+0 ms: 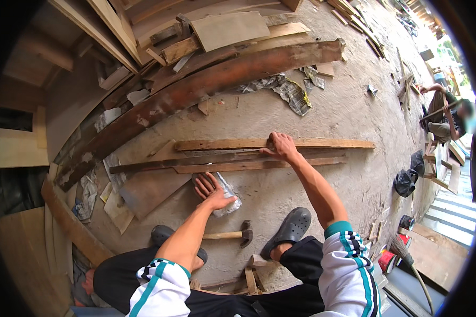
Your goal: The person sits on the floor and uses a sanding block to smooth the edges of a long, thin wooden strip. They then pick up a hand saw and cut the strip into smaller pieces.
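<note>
My right hand (283,146) is closed over a light wooden batten (222,144), a little right of its middle. Just below that batten lie a dark wooden strip (158,164) and a brown strip (222,167), both running roughly alongside it on the floor. Fingers spread, my left hand (212,194) rests at a crumpled silvery plastic packet (228,198), partly covering it. What lies under its palm is hidden. Between my feet is a hammer (247,234) with a wooden handle, lying on its side.
A long reddish-brown plank (195,87) curves across the far side, with crumpled wrapping (288,92) beside it. A wooden board (153,193) lies left of my hand. Black plastic bags (405,182) and red tins (387,261) stand right. Another person (449,113) works at far right.
</note>
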`<act>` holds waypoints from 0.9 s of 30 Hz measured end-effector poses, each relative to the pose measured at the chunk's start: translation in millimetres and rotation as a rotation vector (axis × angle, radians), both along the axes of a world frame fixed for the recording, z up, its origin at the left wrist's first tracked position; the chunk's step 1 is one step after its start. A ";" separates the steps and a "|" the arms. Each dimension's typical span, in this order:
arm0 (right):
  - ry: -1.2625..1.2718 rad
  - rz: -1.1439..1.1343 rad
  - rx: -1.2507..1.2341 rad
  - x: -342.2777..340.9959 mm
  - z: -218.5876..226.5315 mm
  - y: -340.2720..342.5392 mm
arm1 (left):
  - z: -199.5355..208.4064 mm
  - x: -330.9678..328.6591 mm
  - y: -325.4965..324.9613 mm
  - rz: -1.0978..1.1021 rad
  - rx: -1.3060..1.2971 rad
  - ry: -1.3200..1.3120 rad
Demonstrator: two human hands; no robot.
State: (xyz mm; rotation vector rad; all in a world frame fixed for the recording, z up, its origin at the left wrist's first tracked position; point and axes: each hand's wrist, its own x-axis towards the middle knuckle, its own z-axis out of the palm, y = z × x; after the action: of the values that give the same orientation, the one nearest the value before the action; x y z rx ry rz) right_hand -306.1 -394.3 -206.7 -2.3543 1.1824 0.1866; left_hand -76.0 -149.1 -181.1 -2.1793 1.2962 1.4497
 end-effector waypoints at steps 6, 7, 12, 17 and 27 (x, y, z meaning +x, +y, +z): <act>0.117 0.123 0.067 7.8 -10.9 5.3 | 5.0 -2.1 2.2 0.043 0.001 0.044; 0.123 0.111 0.136 7.5 -14.7 3.8 | 5.8 -3.2 1.3 0.047 0.003 0.057; 0.143 0.107 0.099 20.0 -13.6 6.6 | 3.9 2.1 -7.0 0.047 0.013 0.060; 0.126 0.133 0.119 36.0 9.1 26.6 | 2.2 7.0 -4.2 0.042 0.015 0.065; 0.249 0.234 0.022 40.4 10.5 46.6 | 6.2 0.9 -10.6 0.065 0.031 0.087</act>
State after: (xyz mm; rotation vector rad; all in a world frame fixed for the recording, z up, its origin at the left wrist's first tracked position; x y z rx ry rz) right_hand -265.6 -347.6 -196.2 -2.4999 1.0021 0.5836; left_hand -75.1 -159.7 -174.9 -2.1797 1.2330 1.5951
